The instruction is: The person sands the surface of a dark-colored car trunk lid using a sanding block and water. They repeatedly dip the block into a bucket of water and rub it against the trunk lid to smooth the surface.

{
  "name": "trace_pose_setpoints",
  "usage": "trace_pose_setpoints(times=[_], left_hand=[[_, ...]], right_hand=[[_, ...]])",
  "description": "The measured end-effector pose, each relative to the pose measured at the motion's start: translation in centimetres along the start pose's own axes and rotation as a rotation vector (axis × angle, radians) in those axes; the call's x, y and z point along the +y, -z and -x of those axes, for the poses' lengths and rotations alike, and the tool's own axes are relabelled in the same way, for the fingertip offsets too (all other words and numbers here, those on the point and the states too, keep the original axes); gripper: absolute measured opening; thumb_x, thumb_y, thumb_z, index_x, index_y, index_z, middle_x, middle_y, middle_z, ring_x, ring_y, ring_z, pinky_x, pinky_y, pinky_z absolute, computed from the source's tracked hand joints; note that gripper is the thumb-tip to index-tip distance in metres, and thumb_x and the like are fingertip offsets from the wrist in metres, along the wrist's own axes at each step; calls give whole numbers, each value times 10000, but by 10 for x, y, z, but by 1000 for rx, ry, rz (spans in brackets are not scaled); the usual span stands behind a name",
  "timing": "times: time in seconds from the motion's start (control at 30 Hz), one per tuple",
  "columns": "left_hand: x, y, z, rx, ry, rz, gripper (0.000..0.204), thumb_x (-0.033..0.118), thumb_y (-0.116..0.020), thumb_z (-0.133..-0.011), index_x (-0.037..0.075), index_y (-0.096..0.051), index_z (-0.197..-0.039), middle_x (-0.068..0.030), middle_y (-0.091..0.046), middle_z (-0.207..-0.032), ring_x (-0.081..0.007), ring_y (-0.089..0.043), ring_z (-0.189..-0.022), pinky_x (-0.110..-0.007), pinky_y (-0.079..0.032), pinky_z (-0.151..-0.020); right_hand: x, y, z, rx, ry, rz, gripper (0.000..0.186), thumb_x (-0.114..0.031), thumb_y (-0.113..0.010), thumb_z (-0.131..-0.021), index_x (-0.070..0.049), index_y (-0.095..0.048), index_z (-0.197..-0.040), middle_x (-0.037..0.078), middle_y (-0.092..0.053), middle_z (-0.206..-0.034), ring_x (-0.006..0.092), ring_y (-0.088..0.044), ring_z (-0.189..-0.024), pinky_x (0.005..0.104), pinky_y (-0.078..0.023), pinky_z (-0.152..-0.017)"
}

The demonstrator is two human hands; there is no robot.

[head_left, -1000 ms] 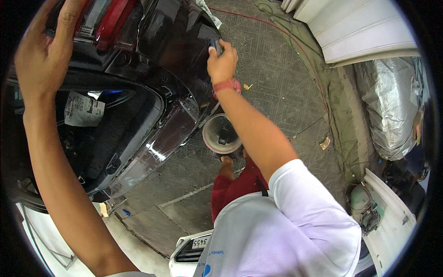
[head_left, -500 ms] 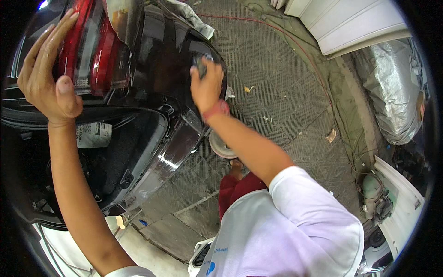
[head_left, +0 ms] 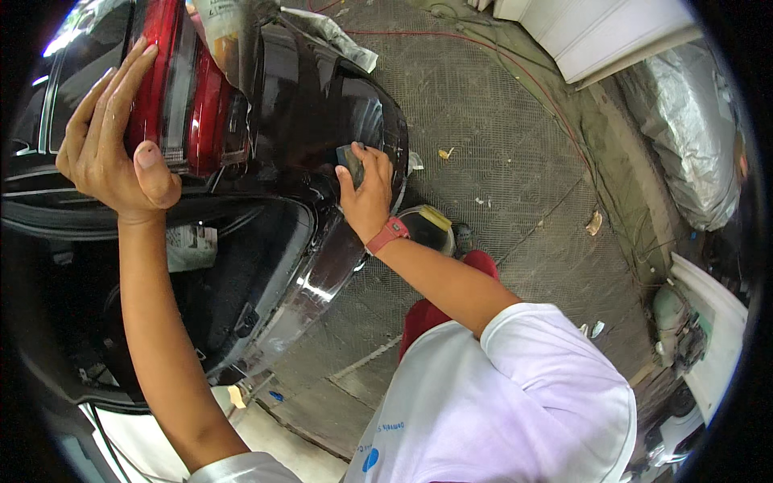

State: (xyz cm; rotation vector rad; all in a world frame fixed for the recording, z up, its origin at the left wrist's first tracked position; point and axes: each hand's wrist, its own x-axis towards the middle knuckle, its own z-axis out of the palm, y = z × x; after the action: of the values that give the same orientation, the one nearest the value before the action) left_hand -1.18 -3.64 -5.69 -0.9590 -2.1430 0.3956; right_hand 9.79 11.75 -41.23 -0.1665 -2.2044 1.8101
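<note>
My left hand (head_left: 119,141) lies with fingers stretched out against the car's red and clear tail light (head_left: 201,121). My right hand (head_left: 370,193) grips a small dark block (head_left: 349,163), which looks like a sanding block, between thumb and fingers. It is pressed to the glossy dark body panel (head_left: 302,113) near its rounded outer edge. Wet-looking reflections show on that panel. Below the tail light is the open dark recess (head_left: 233,249) of the car, with a scuffed, dull-grey painted edge (head_left: 290,314) along its side.
A round bucket (head_left: 415,233) with a yellow piece on its rim stands beside the car by my legs. Printed paper (head_left: 229,40) covers part of the car. A red hose (head_left: 515,64) crosses the textured floor. At right are a silver-covered bundle (head_left: 684,129) and a greenish tank (head_left: 675,314).
My right hand has moved nearer along the panel with the block in it. My left hand stays by the tail light. The bucket shows more, and the whole view has shifted slightly.
</note>
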Motion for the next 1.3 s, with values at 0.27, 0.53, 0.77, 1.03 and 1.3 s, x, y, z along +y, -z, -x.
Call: trace_pose_setpoints(times=[0.27, 0.53, 0.77, 1.03, 1.3], left_hand=[[12, -8, -4, 111, 17, -51, 693, 466, -338, -1051, 52, -854, -1257, -96, -864, -1199, -250, -825, -1097, -372, -616, -1061], [1, -14, 7, 260, -43, -93, 626, 450, -383, -1054, 109, -883, -1214, -40, -875, -1156, -217, -832, -1063, -368, -645, -1011], [-27, -20, 15, 277, -145, -163, 597, 418, -389, -1043, 133, -894, -1184, -25, -876, -1144, -208, -839, -1049, -359, -651, -988], [-2, -22, 5, 328, -96, -152, 571, 367, -375, -1051, 188, -897, -1199, -14, -876, -1142, -201, -841, -1019, -351, -648, -975], [-6, -22, 9, 317, -78, -185, 543, 367, -411, -1012, 248, -895, -1229, -13, -875, -1135, -203, -834, -1012, -347, -648, -952]], right_hand=[[39, -12, -69, 156, -62, 201, 428, -229, -796, -978, -68, -717, -1366, 194, -663, -1294, 441, -612, -1232, 551, -499, -1072], [46, -2, -22, 125, 9, 218, 432, -219, -770, -991, -76, -729, -1396, 180, -683, -1321, 439, -619, -1245, 530, -500, -1088], [37, 0, 56, 159, 54, 187, 433, -239, -785, -989, -106, -750, -1400, 183, -685, -1331, 419, -624, -1260, 533, -501, -1095], [60, 11, 5, 192, -63, 215, 429, -193, -808, -979, -74, -754, -1387, 221, -704, -1372, 438, -629, -1314, 523, -481, -1164], [65, 5, 37, 259, -9, 223, 428, -166, -809, -968, -76, -765, -1384, 218, -721, -1369, 430, -652, -1296, 516, -496, -1155]])
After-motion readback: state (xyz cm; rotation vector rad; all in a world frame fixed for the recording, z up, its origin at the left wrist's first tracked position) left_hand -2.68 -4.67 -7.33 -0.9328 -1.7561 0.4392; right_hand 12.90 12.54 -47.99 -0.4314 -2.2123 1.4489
